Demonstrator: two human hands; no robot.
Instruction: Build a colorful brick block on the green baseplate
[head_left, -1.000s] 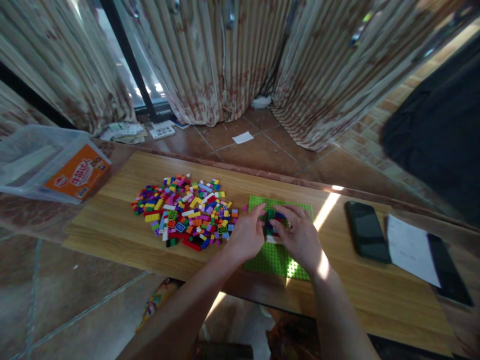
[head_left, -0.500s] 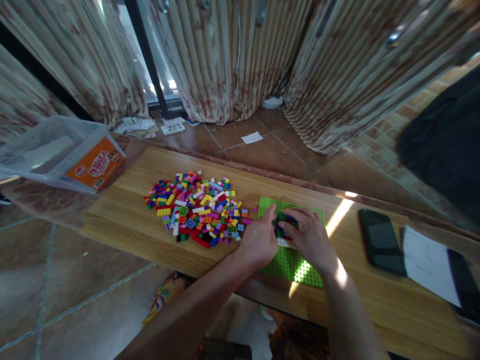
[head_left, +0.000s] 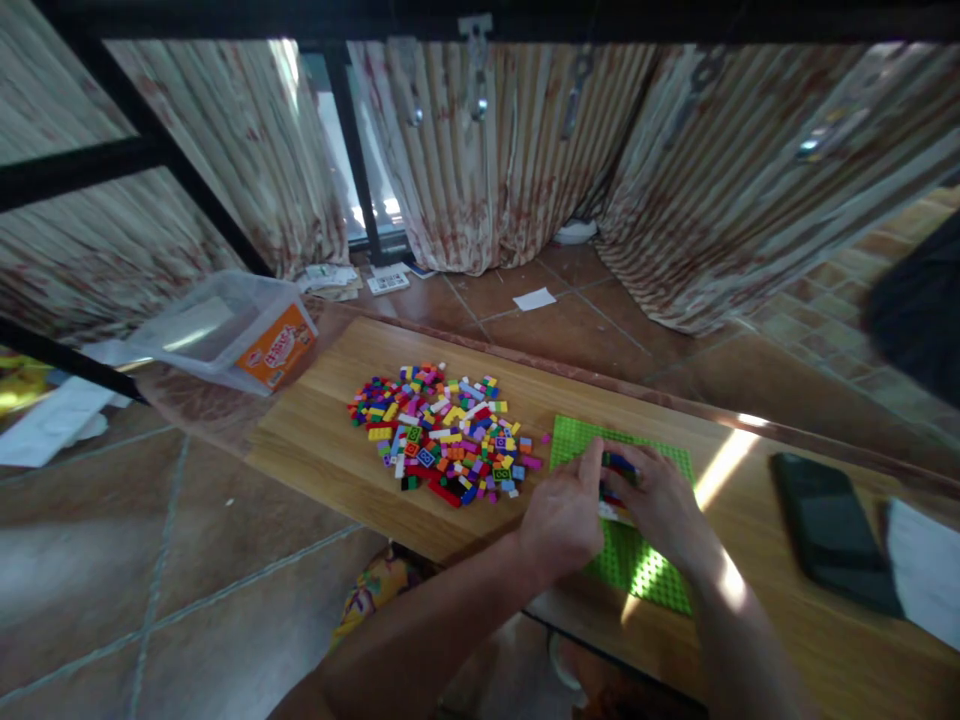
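Observation:
A green studded baseplate lies on a wooden board. A small stack of coloured bricks stands on the plate between my two hands. My left hand is closed against the stack's left side, fingers curled. From the right, my right hand wraps over the stack with bent fingers. Just left of the plate, a loose pile of many small coloured bricks is spread on the board.
A clear plastic tub with an orange label sits at the board's far left. A black phone and a white paper lie to the right. Curtains hang behind, with papers on the tiled floor.
The view has swung left and up, so the board and hands now sit further right and lower. Both hands stay on the brick stack.

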